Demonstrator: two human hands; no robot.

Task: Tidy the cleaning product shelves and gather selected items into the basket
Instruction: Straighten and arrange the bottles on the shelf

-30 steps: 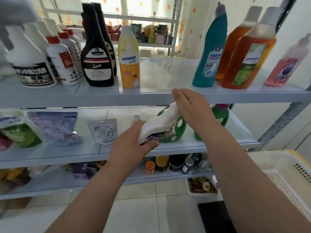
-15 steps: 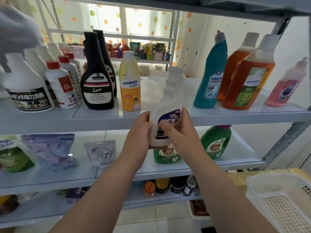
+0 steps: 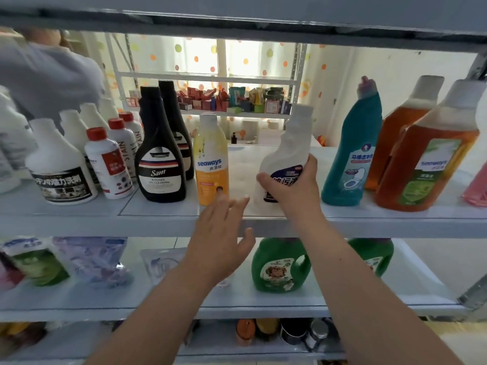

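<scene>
R hand [image 3: 292,188] fingers grip white btl [image 3: 287,143]; L hand [image 3: 221,241] fingers spread by seaways btl [image 3: 210,159], Sam btl [image 3: 159,167].

Backlit polka-dot curtain [image 3: 196,59], pale metal rack [image 3: 205,76] behind, white wall [image 3: 395,72]

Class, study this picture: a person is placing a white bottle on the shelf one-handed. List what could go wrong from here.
1. The white bottle is tilted and only the right grip holds it; released like this, it may topple.
2. The yellow bottle and teal bottle stand near; a knock could tip them.
3. The open left grip hovers close to the yellow bottle and could brush it.
</scene>
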